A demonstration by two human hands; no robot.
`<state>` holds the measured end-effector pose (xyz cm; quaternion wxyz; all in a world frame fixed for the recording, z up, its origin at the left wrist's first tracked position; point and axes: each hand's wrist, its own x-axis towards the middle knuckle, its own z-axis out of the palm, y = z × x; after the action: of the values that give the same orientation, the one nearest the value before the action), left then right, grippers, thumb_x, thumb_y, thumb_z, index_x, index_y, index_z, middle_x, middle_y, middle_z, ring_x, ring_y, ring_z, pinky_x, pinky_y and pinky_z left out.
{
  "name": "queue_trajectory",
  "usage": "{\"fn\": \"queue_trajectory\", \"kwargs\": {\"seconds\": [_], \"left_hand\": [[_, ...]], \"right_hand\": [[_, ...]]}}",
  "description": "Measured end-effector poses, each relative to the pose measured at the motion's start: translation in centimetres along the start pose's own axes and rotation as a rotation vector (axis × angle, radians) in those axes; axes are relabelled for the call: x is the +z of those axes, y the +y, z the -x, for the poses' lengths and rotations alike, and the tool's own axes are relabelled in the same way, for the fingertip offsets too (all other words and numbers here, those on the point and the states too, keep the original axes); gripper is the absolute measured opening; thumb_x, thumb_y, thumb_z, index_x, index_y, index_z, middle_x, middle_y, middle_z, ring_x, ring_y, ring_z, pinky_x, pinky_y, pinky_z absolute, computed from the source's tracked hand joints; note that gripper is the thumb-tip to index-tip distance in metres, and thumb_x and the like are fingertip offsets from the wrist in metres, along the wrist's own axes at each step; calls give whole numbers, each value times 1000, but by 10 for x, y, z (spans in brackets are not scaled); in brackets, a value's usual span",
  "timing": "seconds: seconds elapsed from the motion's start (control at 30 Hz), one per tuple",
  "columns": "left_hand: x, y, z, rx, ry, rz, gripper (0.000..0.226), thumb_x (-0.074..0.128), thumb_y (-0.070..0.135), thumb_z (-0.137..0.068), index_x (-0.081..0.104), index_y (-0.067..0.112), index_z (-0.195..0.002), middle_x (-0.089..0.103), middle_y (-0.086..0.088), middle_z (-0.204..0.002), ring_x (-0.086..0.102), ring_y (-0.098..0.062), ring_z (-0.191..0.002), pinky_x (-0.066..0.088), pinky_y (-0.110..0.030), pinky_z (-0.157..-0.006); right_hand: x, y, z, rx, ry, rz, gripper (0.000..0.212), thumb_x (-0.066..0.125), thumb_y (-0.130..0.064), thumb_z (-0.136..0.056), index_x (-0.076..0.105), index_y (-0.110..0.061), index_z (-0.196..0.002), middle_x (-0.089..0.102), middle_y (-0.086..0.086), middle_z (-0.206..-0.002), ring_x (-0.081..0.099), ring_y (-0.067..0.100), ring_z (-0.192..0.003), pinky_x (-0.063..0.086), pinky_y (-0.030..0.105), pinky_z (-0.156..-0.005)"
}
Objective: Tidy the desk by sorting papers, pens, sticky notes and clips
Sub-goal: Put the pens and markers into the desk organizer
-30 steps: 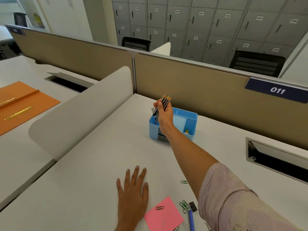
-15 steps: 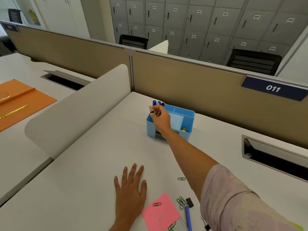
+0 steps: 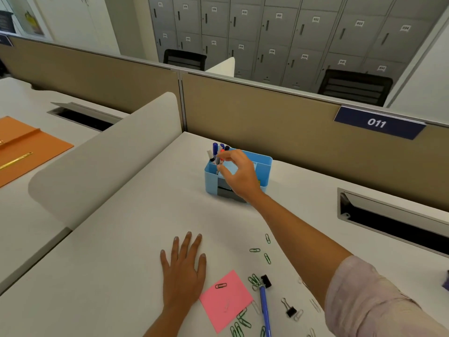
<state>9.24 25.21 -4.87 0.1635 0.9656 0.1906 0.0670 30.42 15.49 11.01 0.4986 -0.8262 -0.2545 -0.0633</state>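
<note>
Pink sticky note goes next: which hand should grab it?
Left. The left hand lies flat on the desk beside the pink sticky note; the right hand is stretched out to the blue organizer, farther away.

Bright even indoor light, soft faint shadows, wide-angle edge bending

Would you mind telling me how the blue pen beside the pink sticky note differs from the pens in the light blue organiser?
The blue pen lies flat on the white desk among green paper clips; the pens in the light blue organiser stand upright. The lying pen is untouched, near the person; the standing pens are farther off, with the right hand at their tops. Both include blue.
</note>
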Motion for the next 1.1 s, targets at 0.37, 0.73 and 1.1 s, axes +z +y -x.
{"fn": "queue_trajectory", "kwargs": {"seconds": [0.37,0.73,1.1], "left_hand": [[0,0,-1,8,-16,-9,59,13,52,-93,23,38,-149,23,7,-157,14,-22,-147,8,-54,-115],[-3,1,-1,9,-36,-6,64,6,54,-90,22,36,-150,20,7,-158,11,-22,-147,5,-53,-115],[-10,-6,31,42,1,138,67,14,56,-90,36,28,-146,28,2,-156,14,-24,-147,11,-48,-118]], "right_hand": [[-57,-2,128,270,-436,441,15,65,-35,-88,63,-23,-97,65,-5,-85,59,11,-74,52,28,-69],[-52,27,247,662,-493,591,35,59,-48,-88,40,-25,-70,50,-6,-77,53,13,-75,30,15,-50],[-66,26,262,768,-447,511,35,53,-31,-92,38,-16,-64,42,-2,-61,37,9,-52,28,22,-46]]}}
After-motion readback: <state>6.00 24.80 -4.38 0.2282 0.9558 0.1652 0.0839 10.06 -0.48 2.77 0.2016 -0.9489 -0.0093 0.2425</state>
